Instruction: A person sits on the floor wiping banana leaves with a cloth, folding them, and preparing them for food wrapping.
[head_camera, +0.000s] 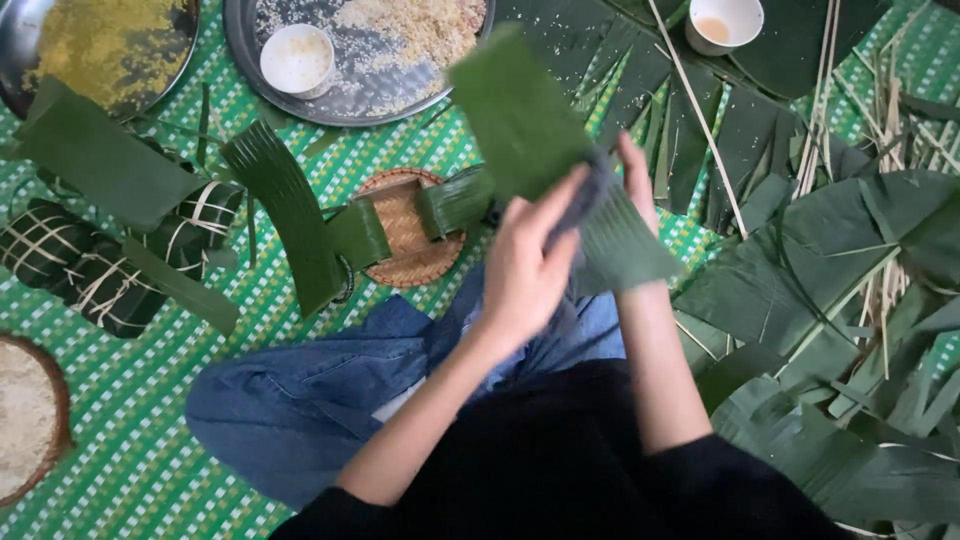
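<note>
I hold a long green leaf strip (520, 110) up in front of me, over my lap. My left hand (528, 265) presses a dark grey cloth (592, 190) against the middle of the leaf. My right hand (636, 178) grips the leaf from behind, at its right edge, with the fingers mostly hidden by it. The lower end of the leaf (628, 248) hangs over my right wrist. My knees in blue jeans (300, 400) rest on the green woven mat (130, 420).
A small round woven tray (405, 255) holds a square mould lined with leaf strips (455, 200). Tied leaf-wrapped cakes (100, 270) lie at left. Two metal trays of rice (400, 80) and yellow filling (110, 40), white bowls (297, 58), a rice basket (25, 415), piled leaves (830, 300) and bamboo strings (880, 120) surround me.
</note>
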